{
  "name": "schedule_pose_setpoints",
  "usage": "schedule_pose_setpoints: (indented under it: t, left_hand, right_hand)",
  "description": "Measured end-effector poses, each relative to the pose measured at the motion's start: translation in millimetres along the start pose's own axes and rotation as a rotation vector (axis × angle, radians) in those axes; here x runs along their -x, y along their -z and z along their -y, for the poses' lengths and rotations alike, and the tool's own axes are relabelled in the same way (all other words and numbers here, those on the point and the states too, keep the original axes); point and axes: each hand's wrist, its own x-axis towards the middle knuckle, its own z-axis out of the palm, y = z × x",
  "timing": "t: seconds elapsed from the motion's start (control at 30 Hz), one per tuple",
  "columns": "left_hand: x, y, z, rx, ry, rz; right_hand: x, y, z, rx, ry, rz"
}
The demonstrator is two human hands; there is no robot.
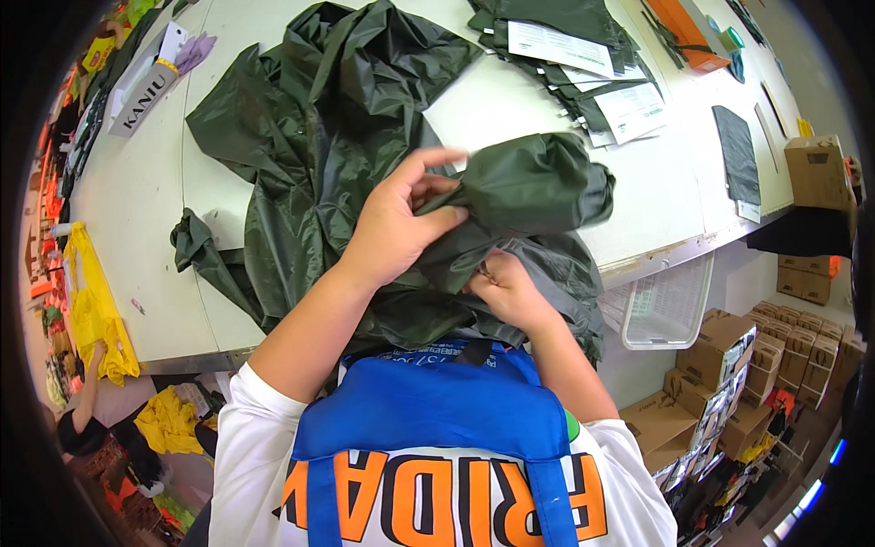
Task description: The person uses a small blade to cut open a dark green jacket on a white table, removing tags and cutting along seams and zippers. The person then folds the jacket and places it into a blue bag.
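A large piece of thin, shiny dark green fabric, like a rain garment, lies crumpled on the white table in front of me. Part of it is bunched into a rounded bundle, which looks slightly blurred. My left hand pinches the fabric at the bundle's left end, thumb on top and forefinger raised. Just below the bundle, my right hand is closed on a fold of the same fabric, its fingertips partly hidden. More of the fabric hangs over the table's near edge against my blue apron.
Folded dark green packs with white paper labels are stacked at the back right. Farther right are another flat dark pack and an orange box. A white basket and cardboard boxes stand off the right edge. Someone handles yellow fabric at left.
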Motion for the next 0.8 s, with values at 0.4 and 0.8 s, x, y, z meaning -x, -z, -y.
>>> schedule_pose_setpoints:
  t: [0.4, 0.8]
  left_hand:
    - [43.3, 37.2, 13.1, -0.982, -0.945, 0.005]
    - [71.3, 56.3, -21.1, 0.068, 0.034, 0.17]
  right_hand:
    - [24.0, 27.1, 22.7, -1.368, 0.134, -0.149]
    - [6.2, -5.5, 70.4, -0.593, -0.091, -0.239]
